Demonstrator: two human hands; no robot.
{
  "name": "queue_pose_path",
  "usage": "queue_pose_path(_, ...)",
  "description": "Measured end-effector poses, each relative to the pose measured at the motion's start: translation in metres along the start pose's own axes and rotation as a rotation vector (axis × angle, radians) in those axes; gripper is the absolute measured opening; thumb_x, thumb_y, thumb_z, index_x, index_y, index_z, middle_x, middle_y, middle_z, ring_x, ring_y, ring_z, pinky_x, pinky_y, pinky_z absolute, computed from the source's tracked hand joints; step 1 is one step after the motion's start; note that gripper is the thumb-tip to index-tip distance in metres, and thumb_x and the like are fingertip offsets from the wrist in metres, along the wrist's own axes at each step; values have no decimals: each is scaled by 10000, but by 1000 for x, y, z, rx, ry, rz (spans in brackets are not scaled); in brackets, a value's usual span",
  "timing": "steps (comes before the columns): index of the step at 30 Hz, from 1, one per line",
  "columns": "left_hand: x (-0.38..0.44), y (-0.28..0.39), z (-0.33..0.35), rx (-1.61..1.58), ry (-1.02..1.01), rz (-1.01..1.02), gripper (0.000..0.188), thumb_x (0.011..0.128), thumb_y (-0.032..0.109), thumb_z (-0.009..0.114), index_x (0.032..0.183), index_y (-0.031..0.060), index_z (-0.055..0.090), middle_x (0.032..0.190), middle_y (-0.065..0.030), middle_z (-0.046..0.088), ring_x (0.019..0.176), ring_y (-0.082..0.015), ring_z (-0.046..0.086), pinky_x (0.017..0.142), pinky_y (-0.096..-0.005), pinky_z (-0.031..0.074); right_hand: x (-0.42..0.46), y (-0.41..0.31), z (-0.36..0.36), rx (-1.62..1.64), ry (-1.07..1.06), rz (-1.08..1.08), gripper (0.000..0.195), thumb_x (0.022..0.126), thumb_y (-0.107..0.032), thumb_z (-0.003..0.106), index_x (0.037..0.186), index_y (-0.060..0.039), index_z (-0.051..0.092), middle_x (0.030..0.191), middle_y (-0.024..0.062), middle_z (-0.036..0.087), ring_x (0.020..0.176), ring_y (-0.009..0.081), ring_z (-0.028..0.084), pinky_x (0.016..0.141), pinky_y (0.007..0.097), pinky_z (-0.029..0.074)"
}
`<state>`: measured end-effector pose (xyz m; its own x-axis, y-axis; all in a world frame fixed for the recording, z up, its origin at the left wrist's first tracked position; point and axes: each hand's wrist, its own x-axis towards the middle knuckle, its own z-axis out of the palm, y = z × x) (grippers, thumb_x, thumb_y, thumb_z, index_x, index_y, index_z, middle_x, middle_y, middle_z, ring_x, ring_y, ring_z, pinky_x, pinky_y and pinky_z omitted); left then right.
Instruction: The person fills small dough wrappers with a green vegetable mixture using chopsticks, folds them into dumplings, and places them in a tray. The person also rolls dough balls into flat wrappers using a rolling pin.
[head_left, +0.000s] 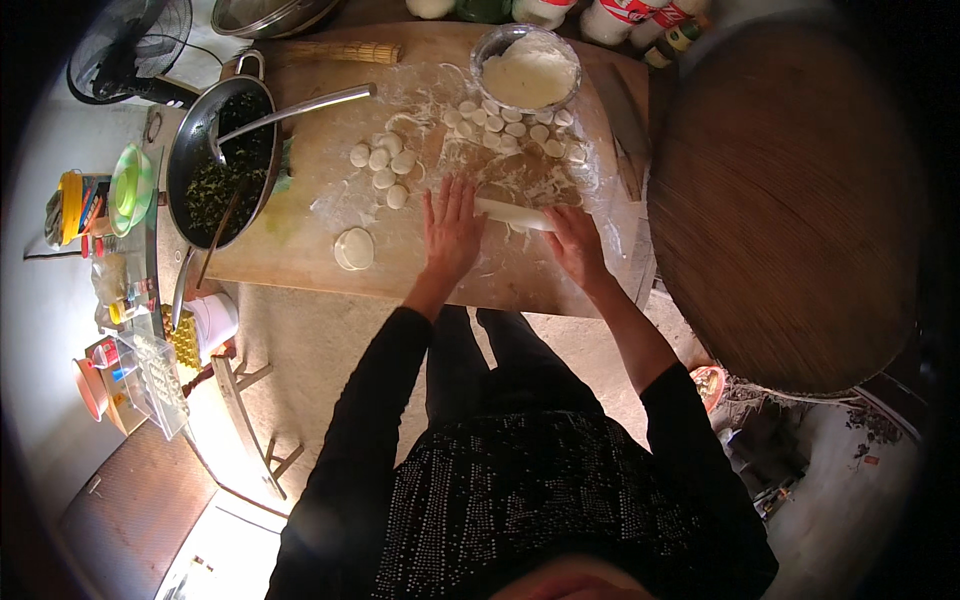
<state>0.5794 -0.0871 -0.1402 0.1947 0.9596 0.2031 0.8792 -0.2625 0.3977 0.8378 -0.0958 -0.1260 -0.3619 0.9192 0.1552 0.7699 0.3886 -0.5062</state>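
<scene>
A smooth white roll (514, 214) lies across the floured wooden board (300, 259) in front of me; whether it is a dough rope or a rolling pin I cannot tell. My left hand (454, 229) rests flat at its left end, fingers stretched out. Around the right end curl the fingers of my right hand (577, 244), hiding that end. Several small dough pieces (382, 159) sit beyond my left hand. More dough pieces (514, 129) are scattered farther back, below a metal bowl of flour (529, 71). To the left, flattened dough rounds (354, 249) overlap.
A wok (274, 161) of chopped greens, with a metal ladle (300, 112) in it, stands at the board's left. A cleaver-like knife (624, 124) lies along the right edge. Beside it is a large round wooden lid or board (784, 210). Bottles (609, 19) line the back.
</scene>
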Motion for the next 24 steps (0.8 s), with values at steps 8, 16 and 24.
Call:
queue_pose_path(8, -18, 0, -6, 97, -235, 70, 771, 954, 393, 648, 1547, -7, 357, 1656, -162, 297, 1545, -320, 247, 1243, -606, 122, -19, -6, 11, -172, 129, -53, 497, 921, -107, 676, 1397, -36, 554, 1439, 156, 552, 1338, 345, 510, 1159, 499, 368)
queue_pose_path(16, -53, 22, -5, 90, -379, 32, 859, 934, 475, 656, 1581, 23, 317, 1678, -148, 266, 1573, -305, 189, 1245, -615, 75, -48, 13, 9, -208, 74, -56, 515, 914, -176, 689, 1390, -42, 546, 1426, 140, 554, 1347, 345, 504, 1152, 524, 364)
queue_pose_path(24, -3, 28, 3, 8, -13, -57, 823, 871, 471, 741, 1497, 30, 436, 1521, -181, 440, 1412, -324, 404, 1145, -554, 289, 19, 36, -3, 0, 69, -75, 497, 809, -91, 770, 1279, -73, 609, 1218, 138, 627, 1165, 369, 572, 1010, 507, 435)
